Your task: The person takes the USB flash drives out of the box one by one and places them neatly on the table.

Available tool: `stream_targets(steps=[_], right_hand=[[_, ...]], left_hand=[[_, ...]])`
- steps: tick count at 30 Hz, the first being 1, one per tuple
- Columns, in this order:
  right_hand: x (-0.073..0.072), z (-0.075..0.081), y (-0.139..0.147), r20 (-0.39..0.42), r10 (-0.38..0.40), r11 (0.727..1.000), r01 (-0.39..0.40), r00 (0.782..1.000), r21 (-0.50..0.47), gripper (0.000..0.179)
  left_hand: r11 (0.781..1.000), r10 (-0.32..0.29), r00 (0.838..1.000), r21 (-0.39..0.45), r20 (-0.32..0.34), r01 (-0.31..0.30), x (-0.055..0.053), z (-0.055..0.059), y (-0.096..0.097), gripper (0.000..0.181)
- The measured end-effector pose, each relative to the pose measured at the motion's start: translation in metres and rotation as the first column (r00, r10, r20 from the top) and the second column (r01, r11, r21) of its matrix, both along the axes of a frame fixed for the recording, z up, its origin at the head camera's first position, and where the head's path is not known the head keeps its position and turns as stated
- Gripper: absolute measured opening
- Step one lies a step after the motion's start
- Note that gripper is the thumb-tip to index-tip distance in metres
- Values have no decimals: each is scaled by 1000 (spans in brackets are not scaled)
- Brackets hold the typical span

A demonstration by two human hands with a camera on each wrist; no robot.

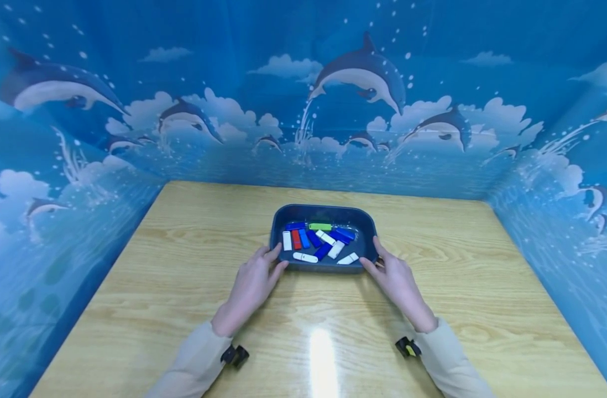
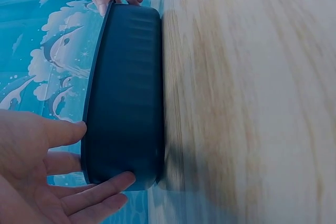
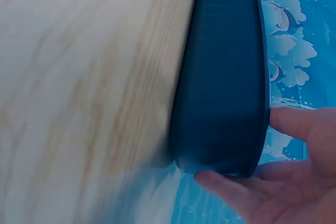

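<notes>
While oblong, variously coloured plastic sticks (image 1: 325, 237) already lie in the dark-blue rectangular tray (image 1: 325, 268), left hand (image 1: 254, 278) and right hand (image 1: 397, 278) grasp it, unreleased.

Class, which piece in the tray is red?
In the tray, the red piece lies between the leftmost white piece and a blue piece; the others are white, blue or green.

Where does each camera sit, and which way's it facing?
On head: looks forward and down at the tray; left hand, right hand, sleeves show.
On left wrist: faces the tray's outside; left hand near, right hand beyond.
On right wrist: likewise; right hand near, left hand partly showing.
Wrist views share the tray and table.
</notes>
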State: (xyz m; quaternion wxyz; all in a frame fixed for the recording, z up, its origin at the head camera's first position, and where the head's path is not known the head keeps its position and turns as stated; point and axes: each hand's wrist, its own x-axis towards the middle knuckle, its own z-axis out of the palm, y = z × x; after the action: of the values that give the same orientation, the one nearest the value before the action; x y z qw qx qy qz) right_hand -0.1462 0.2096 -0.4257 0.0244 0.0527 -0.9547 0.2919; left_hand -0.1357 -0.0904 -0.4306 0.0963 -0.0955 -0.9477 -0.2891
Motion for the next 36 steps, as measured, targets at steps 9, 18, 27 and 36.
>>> stream_targets(steps=[9,18,27,36], right_hand=[[10,1,3,-235,139,984,-109,962,138,49],[19,-8,-4,-381,384,915,-288,841,284,29],[14,-10,-10,-398,395,903,-270,828,335,23],[12,-7,-11,-418,366,920,-256,832,295,19]], left_hand=[[1000,0,1000,-5,0,0,-1,0,0,47],[1000,-18,1000,-6,-20,18,-1,-1,-1,48],[1000,0,999,-2,54,0,-3,4,-6,44],[1000,-21,998,-16,-53,21,-25,42,-7,31]])
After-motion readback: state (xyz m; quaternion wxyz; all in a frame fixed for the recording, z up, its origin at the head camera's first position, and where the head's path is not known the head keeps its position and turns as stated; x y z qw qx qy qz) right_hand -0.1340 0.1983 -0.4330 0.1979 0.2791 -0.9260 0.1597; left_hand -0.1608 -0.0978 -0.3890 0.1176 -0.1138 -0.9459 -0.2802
